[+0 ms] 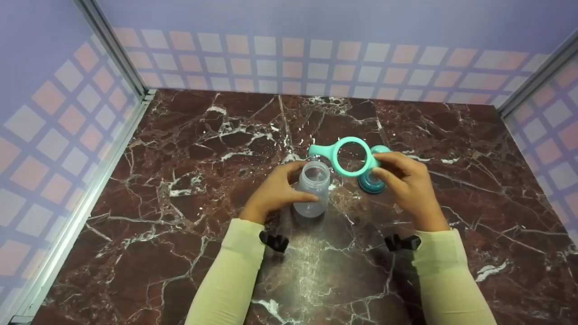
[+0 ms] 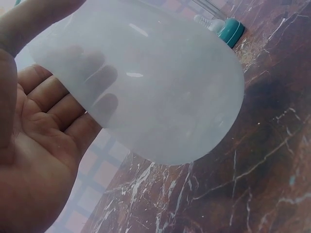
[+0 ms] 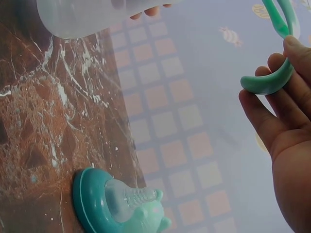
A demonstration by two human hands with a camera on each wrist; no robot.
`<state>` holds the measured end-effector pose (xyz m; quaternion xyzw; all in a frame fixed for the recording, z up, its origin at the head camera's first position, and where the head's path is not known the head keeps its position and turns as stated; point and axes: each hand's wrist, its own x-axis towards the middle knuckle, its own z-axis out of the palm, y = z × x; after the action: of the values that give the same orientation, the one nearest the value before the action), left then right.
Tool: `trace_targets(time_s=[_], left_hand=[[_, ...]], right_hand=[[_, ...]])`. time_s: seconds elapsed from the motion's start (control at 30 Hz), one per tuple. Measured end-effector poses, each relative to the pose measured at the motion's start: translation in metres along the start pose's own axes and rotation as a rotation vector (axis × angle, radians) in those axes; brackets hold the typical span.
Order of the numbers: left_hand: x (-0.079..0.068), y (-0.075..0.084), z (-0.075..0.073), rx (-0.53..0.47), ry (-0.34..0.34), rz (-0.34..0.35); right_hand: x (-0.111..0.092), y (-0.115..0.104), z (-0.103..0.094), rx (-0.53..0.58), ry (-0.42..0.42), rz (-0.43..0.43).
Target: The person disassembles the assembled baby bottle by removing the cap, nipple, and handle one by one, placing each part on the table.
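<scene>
A translucent baby bottle (image 1: pixel 311 198) with an open top stands upright in my left hand (image 1: pixel 276 192). The thumb lies along its front, and the fingers show through its wall from behind in the left wrist view. My right hand (image 1: pixel 408 180) pinches one grip of a teal bottle handle ring (image 1: pixel 334 158), held up to the right of the bottle mouth. Behind that ring, on the table, sits a dark teal collar (image 3: pixel 90 199) with a clear teat (image 3: pixel 129 199). Beside the teat is a light teal cap (image 3: pixel 148 221) with small ears.
The brown marbled table (image 1: pixel 189 253) carries white veins and small white specks beyond the bottle. Walls with a pink and white square pattern (image 1: pixel 293 67) stand at the back and both sides, with metal edging (image 1: pixel 113 162) along the left.
</scene>
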<state>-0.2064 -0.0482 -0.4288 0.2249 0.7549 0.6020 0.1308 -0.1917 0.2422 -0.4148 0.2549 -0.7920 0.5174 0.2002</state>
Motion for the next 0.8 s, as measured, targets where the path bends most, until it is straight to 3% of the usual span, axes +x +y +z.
trace_targets(time_s=[0.13,0.53,0.8], left_hand=[[-0.003,0.006,0.000,0.014,0.010,-0.009],[-0.002,0.002,-0.001,0.028,-0.005,-0.005],[0.007,-0.026,0.001,-0.006,0.016,0.008]], right_hand=[[-0.001,0.002,-0.001,-0.006,0.006,0.016],[-0.001,0.005,-0.002,-0.019,0.041,0.045],[-0.003,0.012,-0.004,-0.066,0.073,0.050]])
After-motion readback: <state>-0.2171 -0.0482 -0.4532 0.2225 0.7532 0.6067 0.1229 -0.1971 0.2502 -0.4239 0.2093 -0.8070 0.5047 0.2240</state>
